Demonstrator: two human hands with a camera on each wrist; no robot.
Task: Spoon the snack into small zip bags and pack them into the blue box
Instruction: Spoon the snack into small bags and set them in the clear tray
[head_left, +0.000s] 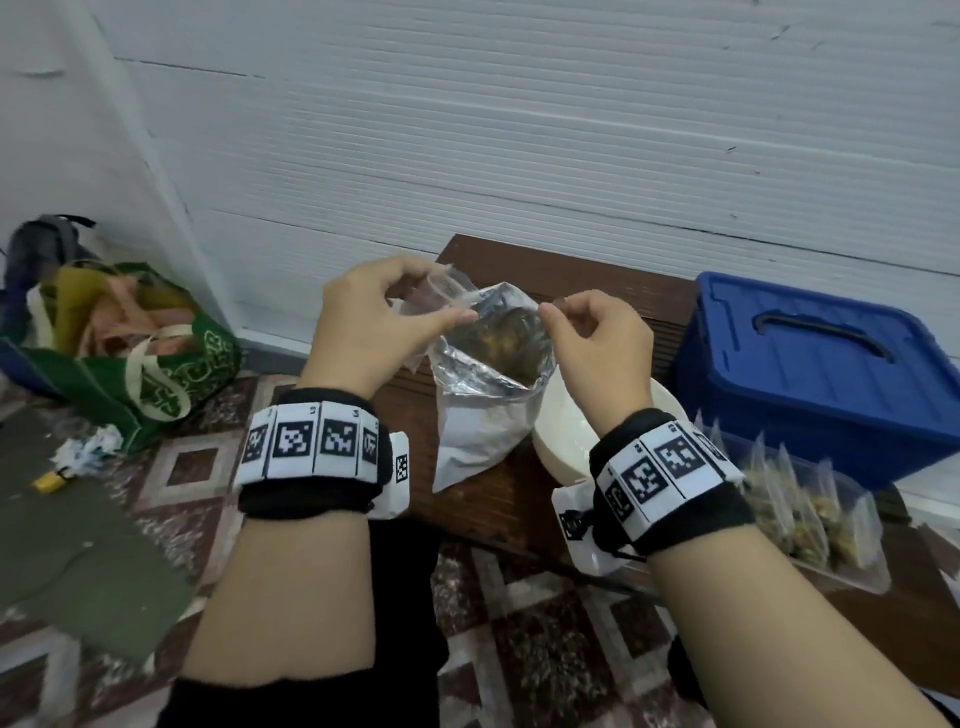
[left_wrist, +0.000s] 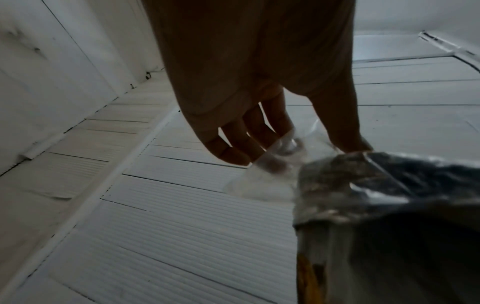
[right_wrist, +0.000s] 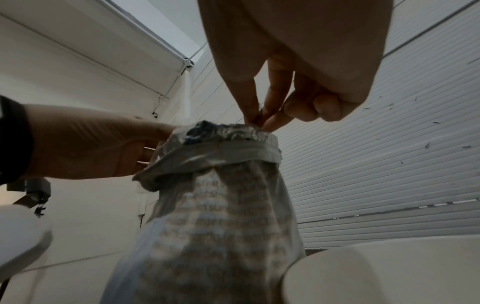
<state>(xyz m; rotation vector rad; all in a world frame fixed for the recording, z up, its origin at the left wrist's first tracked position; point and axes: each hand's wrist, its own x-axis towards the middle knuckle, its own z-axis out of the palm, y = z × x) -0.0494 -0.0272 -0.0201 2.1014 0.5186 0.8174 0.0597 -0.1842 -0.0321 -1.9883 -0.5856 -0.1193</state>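
Note:
A silver foil snack bag (head_left: 483, 415) stands open on the dark wooden bench (head_left: 498, 509), with brown snack visible inside. My left hand (head_left: 452, 306) holds a small clear zip bag (head_left: 441, 291) at the foil bag's left rim, its thumb touching that rim. In the left wrist view the zip bag (left_wrist: 272, 172) hangs between the fingers and thumb of that hand (left_wrist: 301, 150), beside the foil bag (left_wrist: 389, 205). My right hand (head_left: 545, 312) pinches the foil bag's right rim, and the right wrist view shows this hand (right_wrist: 259, 121) at the bag's (right_wrist: 221, 205) top. The blue box (head_left: 810, 374) sits at the right with its lid on.
A white bowl (head_left: 566, 431) stands just right of the foil bag. A clear tray (head_left: 872, 577) with several filled zip bags lies at the bench's near right. A green tote bag (head_left: 156, 384) and paper scraps lie on the patterned floor at the left. A white wall is close behind.

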